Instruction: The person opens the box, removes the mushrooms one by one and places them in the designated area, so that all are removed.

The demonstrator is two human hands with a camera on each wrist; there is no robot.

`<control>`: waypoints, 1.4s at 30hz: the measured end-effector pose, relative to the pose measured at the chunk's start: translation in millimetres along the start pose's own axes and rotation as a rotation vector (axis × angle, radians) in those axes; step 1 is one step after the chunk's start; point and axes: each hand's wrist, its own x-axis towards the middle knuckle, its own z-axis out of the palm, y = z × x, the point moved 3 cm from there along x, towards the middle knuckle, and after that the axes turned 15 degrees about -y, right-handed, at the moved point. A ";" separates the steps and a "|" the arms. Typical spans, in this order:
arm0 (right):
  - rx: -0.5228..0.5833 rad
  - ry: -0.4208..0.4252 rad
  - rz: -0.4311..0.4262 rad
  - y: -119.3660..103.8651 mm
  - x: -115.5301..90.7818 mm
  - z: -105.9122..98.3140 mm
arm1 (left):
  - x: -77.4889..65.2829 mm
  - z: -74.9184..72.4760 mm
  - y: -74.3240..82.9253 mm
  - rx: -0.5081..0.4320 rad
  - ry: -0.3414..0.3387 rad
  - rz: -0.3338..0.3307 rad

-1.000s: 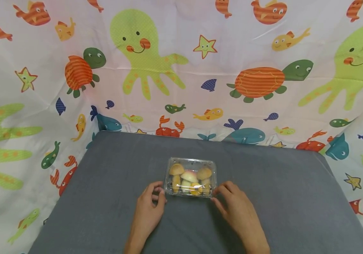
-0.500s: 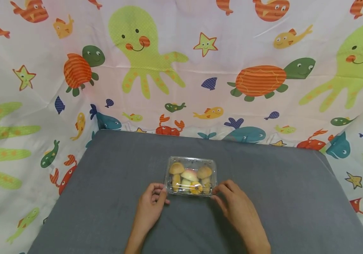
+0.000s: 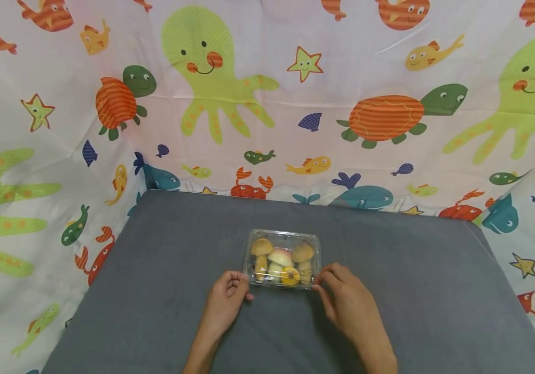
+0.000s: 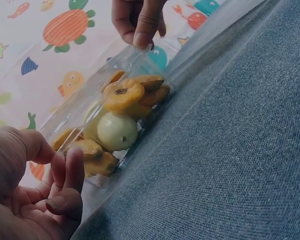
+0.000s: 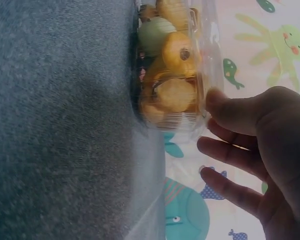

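Note:
A clear plastic clamshell box (image 3: 282,236) rests on the grey-covered table. Inside it are several mushroom-shaped pieces: tan-capped ones (image 3: 302,253), a pale one with a reddish top (image 3: 281,256), and a yellow piece with a dark centre (image 3: 290,276). My left hand (image 3: 227,298) pinches the front left corner of the box between thumb and fingers; the left wrist view shows these fingertips at its edge. At the front right corner, my right hand (image 3: 349,301) pinches the rim with thumb and index finger, while its other fingers (image 5: 232,192) stay apart from the box. The box looks closed.
Dark grey cloth (image 3: 178,239) covers the table on all sides of the box. Behind and to the sides hangs a white curtain (image 3: 267,124) printed with sea animals, meeting the table's back edge.
My left hand has shifted slightly right, its thumb closer in at the box's front left corner. The right hand and box stay nearly in place; the head view has tilted slightly.

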 end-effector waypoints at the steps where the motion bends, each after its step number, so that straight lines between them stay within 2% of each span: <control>1: -0.007 0.009 -0.007 -0.2 0.2 0.5 | 0.0 0.4 0.1 -0.003 0.001 -0.002; 9: -0.036 0.048 -0.023 -2.7 0.1 3.4 | -0.5 1.7 1.6 -0.041 -0.006 0.014; 30: -0.070 0.052 0.045 -6.3 0.4 6.0 | 0.3 0.4 2.9 -0.076 -0.030 -0.001; 42: -0.029 0.058 0.096 -13.3 8.4 -15.9 | 0.9 0.7 1.3 -0.076 -0.066 -0.030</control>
